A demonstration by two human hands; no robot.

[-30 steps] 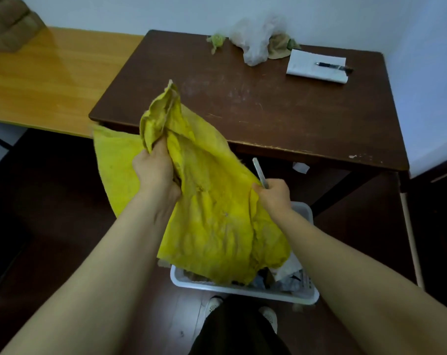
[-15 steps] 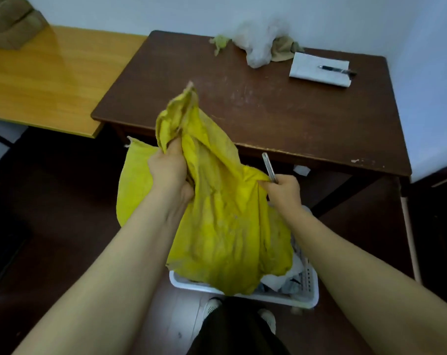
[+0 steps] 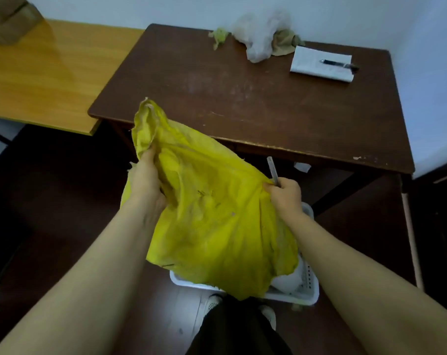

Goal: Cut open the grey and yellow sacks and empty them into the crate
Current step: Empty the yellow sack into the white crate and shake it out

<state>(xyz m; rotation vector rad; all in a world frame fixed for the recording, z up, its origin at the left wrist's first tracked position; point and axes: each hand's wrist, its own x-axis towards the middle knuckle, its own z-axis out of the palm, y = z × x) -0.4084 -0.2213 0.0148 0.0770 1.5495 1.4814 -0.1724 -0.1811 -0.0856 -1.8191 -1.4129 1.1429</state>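
A crumpled yellow sack (image 3: 212, 221) hangs between both hands above a white slotted crate (image 3: 307, 295) on the floor. My left hand (image 3: 147, 178) grips the sack's bunched upper end. My right hand (image 3: 285, 194) pinches the sack's right edge and also holds a thin grey blade (image 3: 273, 170) pointing up. The sack covers most of the crate; white material (image 3: 289, 280) shows inside at its right end. No grey sack is in view.
A dark brown table (image 3: 255, 103) stands just beyond the crate, carrying a clear plastic bag (image 3: 258, 34), scraps, and a white pad (image 3: 319, 64) with a pen (image 3: 339, 64). A yellow wooden table (image 3: 45, 73) lies left. My shoes (image 3: 212, 303) touch the crate's near edge.
Both hands have lowered the sack and spread it wider. The flap that hung out to the left is now drawn in behind my left hand.
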